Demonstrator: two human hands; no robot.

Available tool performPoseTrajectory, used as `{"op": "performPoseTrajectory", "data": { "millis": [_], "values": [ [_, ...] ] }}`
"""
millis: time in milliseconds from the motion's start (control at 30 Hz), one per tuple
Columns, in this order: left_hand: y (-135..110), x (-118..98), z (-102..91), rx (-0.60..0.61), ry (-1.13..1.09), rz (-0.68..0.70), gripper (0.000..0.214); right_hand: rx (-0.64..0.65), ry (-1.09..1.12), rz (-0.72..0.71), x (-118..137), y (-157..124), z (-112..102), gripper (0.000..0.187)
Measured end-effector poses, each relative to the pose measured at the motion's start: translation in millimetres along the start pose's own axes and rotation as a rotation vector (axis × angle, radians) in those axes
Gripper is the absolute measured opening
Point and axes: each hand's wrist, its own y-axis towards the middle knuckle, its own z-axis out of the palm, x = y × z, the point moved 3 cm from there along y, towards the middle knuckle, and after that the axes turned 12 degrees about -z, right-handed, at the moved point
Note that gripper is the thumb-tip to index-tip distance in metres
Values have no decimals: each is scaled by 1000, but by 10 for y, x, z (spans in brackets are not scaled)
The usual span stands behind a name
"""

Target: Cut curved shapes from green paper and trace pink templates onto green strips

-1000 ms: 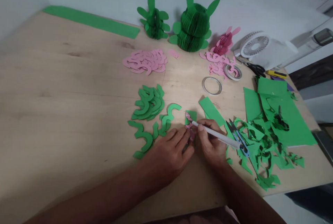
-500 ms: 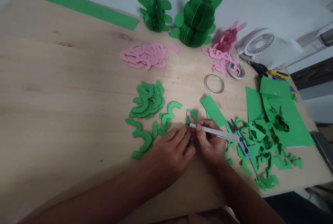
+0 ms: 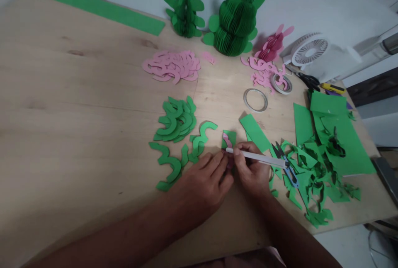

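My right hand (image 3: 251, 172) is closed round a white pen (image 3: 261, 158), its tip down beside a curvy pink paper piece (image 3: 227, 139). That pink piece lies on a small green paper rectangle (image 3: 233, 136), whose near part is hidden under my hands. My left hand (image 3: 205, 183) has its fingers close together, pressing the two papers against the table. Left of it lie wavy green cutouts (image 3: 174, 168), with a stack of similar green cutouts (image 3: 175, 120) behind. Blue-handled snips (image 3: 290, 174) lie right of my right hand.
Green scraps (image 3: 317, 176) and green sheets (image 3: 357, 147) cover the table's right side. Behind are a pink cutout pile (image 3: 174, 65), tape rings (image 3: 255, 110), green honeycomb paper figures (image 3: 235, 23), a pink figure (image 3: 272, 47), a white fan (image 3: 311, 50) and a yellow cutter (image 3: 333, 88).
The view has shifted very slightly. Both hands, the pen and the papers keep nearly the same places; any pen stroke is too small to make out.
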Motion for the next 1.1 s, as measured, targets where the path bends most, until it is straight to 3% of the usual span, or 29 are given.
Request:
{"op": "performPoseTrajectory", "data": {
  "millis": [633,1100],
  "values": [
    [2,13,-22,14,15,15,22,-73,24,-12,75,40,14,7],
    [-5,15,-2,26,5,13,17,-53,36,11,27,12,10,6]
  ]
}}
